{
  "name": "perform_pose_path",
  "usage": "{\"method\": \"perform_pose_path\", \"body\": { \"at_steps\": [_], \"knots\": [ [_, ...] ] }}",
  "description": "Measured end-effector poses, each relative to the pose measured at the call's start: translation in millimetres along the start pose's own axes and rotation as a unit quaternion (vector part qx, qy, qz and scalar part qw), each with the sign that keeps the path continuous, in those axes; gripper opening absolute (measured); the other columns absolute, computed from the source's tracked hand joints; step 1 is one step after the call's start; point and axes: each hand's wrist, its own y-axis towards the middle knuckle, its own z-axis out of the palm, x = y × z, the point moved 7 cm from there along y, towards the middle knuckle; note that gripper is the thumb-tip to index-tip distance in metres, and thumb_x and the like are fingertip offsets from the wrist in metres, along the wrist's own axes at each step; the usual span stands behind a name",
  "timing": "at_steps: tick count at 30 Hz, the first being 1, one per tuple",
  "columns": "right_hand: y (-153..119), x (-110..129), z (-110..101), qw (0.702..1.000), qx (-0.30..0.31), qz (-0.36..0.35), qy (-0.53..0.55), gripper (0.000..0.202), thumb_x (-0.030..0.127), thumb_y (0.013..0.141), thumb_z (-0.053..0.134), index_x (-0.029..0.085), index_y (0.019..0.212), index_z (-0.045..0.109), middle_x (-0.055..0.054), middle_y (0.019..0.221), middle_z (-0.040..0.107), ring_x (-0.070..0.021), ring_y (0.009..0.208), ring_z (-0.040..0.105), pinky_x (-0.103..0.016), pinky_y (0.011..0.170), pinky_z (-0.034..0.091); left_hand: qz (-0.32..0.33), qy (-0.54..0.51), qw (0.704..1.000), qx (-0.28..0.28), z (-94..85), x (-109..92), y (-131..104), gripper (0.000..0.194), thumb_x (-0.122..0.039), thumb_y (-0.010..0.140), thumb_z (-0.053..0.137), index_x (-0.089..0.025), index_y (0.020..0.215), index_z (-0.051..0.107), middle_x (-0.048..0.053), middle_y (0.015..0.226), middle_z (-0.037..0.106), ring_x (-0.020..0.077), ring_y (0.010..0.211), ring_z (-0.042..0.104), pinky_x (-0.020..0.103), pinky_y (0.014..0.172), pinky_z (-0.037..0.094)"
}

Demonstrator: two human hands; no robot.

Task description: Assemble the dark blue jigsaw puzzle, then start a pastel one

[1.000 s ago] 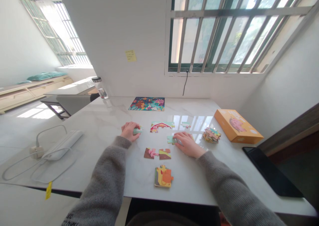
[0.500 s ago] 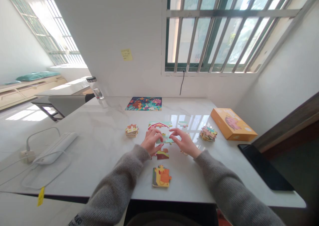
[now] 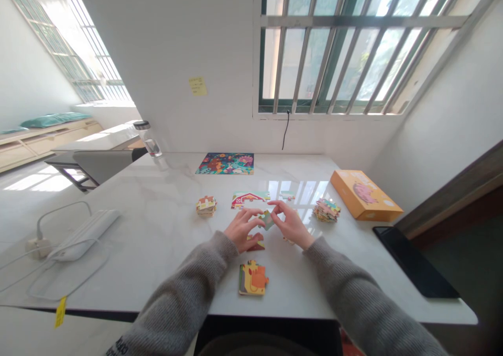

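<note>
A light green puzzle piece (image 3: pixel 266 220) is tilted between my two hands. My right hand (image 3: pixel 291 223) pinches its right side between thumb and fingers. From the left, my left hand (image 3: pixel 244 229) reaches toward it, fingers spread and curved; whether a fingertip touches the piece I cannot tell. Just beyond lie joined puzzle pieces with a red barn (image 3: pixel 250 199), and a separate pale piece (image 3: pixel 287 195) is to their right. A brown-and-green piece (image 3: pixel 257 245) lies partly under my left hand. Closer to me is a small pile topped by an orange and yellow piece (image 3: pixel 253 278).
Puzzle piece stacks stand at left (image 3: pixel 206 206) and right (image 3: pixel 327 210). Behind is a colourful picture sheet (image 3: pixel 225 163). An orange box (image 3: pixel 366 195) and a black tablet (image 3: pixel 415 262) lie right. At left are a bottle (image 3: pixel 149 140) and a white power strip (image 3: pixel 87 235) with cables.
The green piece has been lifted and tilted off the table in my right hand's pinch. My left hand has shifted slightly nearer to me. The view has moved a little.
</note>
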Motion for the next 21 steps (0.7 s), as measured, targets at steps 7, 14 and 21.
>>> {"method": "perform_pose_path", "body": {
  "at_steps": [7, 14, 21],
  "knots": [
    [-3, 7, 5, 0.998, 0.053, -0.043, -0.003, 0.037, 0.025, 0.093, 0.049, 0.022, 0.13, 0.053, 0.001, 0.08, 0.058, -0.0161, 0.077, 0.058, -0.032, 0.079, 0.049, 0.032, 0.0, 0.999, 0.019, 3.7, 1, -1, 0.033, -0.015, 0.086, 0.063, -0.025, 0.117, 0.06, 0.008, 0.137, 0.06, 0.0261, 0.114, 0.055, 0.046, 0.102, 0.048],
    [-3, 7, 12, 0.995, 0.074, -0.021, 0.062, 0.04, 0.031, 0.094, 0.053, 0.021, 0.133, 0.05, 0.003, 0.075, 0.054, -0.0146, 0.071, 0.055, -0.03, 0.072, 0.049, 0.018, 0.017, 1.0, -0.018, -0.9, 1, -1, 0.025, -0.025, 0.083, 0.071, -0.025, 0.108, 0.065, 0.009, 0.114, 0.065, 0.0249, 0.103, 0.06, 0.042, 0.093, 0.051],
    [-2, -1, 12, 0.996, 0.05, -0.002, 0.075, 0.04, 0.041, 0.092, 0.059, 0.021, 0.127, 0.053, 0.004, 0.073, 0.051, -0.014, 0.068, 0.054, -0.029, 0.069, 0.049, -0.007, 0.058, 0.996, -0.062, -13.9, 6, 0, 0.027, -0.032, 0.086, 0.07, -0.023, 0.111, 0.064, 0.008, 0.104, 0.064, 0.026, 0.1, 0.061, 0.043, 0.09, 0.052]
  ]
}}
